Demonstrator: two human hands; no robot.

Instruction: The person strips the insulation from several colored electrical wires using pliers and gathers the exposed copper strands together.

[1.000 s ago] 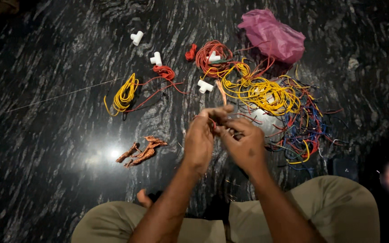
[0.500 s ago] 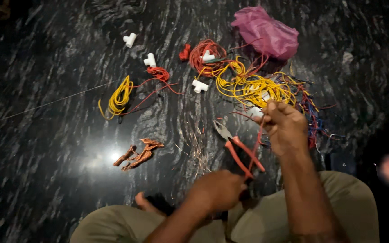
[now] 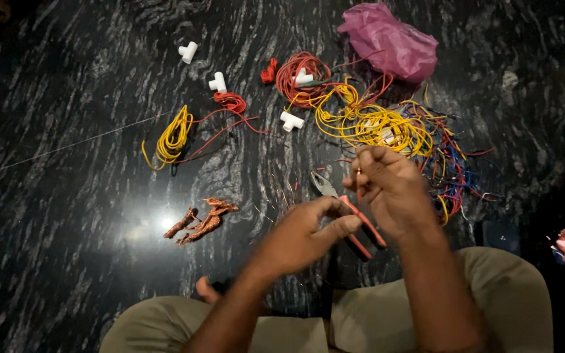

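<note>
The left hand (image 3: 302, 235) is half curled. Its thumb and first finger pinch together near the red handles of the pliers (image 3: 351, 216). I cannot tell if it holds a thin wire or just touches the handle. The right hand (image 3: 390, 186) is closed in a loose fist, with a bit of red wire (image 3: 359, 189) poking out by its fingers. It seems to hold that wire.

The pliers lie on the dark floor (image 3: 67, 261), right between the two hands. They are long and thin. Their grey nose points up and to the left, away from the person, and the red handles point down and to the right, toward the person's knee (image 3: 505, 287).

It looks like the step in hand is working on one red wire, with the pliers put down close by. To use the pliers, a hand would have to let go a little, take the red handles, and turn the nose to the wire.

Just past the right hand is a big tangle (image 3: 387, 127) of yellow, red and blue wires. A pink bag (image 3: 390, 42) lies behind it. White pipe pieces (image 3: 218, 82) sit farther out, near a small red coil (image 3: 230, 101). A yellow coil (image 3: 172, 137) lies well to the left. A brown twisted bundle (image 3: 204, 219) sits left of the left hand.
</note>
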